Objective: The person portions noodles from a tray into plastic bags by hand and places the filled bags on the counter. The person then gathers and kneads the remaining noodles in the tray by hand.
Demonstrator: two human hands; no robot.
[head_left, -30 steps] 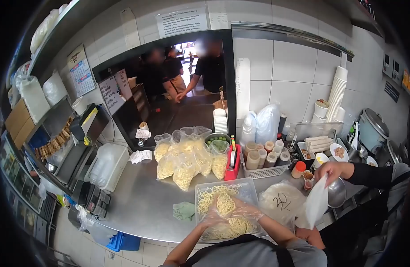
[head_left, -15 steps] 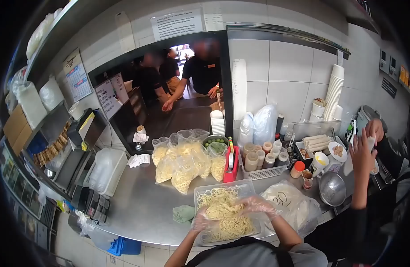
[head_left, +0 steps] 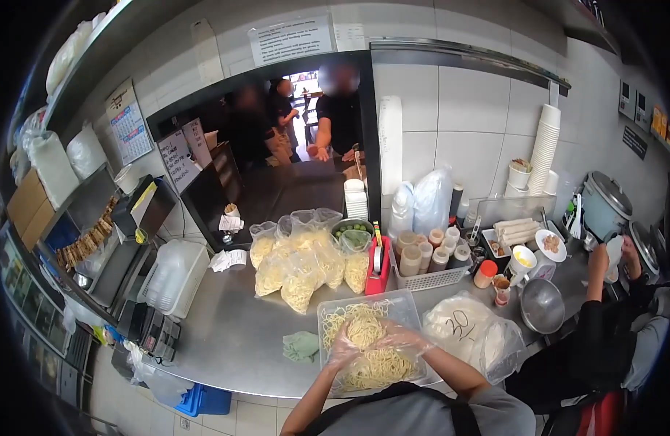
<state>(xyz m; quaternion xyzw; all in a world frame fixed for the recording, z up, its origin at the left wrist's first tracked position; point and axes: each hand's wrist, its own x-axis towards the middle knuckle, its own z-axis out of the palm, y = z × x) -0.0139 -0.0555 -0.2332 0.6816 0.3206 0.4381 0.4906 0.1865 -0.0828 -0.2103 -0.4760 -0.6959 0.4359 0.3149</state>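
Both of my hands wear clear plastic gloves and work over a clear plastic tub [head_left: 407, 299] of noodles. A rounded clump of pale noodles [head_left: 365, 332] sits between them. My left hand [head_left: 342, 350] cups the clump's left side, while my right hand [head_left: 402, 336] curves round its right side. More loose noodles [head_left: 378, 369] lie in the tub nearest my body, and some strands show along its far side. Just left of the tub is a crumpled green cloth [head_left: 301, 347]. To its right lies a plastic bag marked 30 [head_left: 462, 327].
Tied bags of noodles [head_left: 300, 280] are heaped behind the tub, beside a red tape dispenser [head_left: 378, 267] and a basket of sauce bottles [head_left: 433, 280]. A metal bowl [head_left: 543, 305] stands to the right. A co-worker [head_left: 604, 312] stands at the right; other people are beyond the hatch.
My hands have drawn closer together, gathering the loose noodles into a rounder clump. At the right, the co-worker's raised hands have lowered. Beyond the hatch, a person's arm has shifted right.
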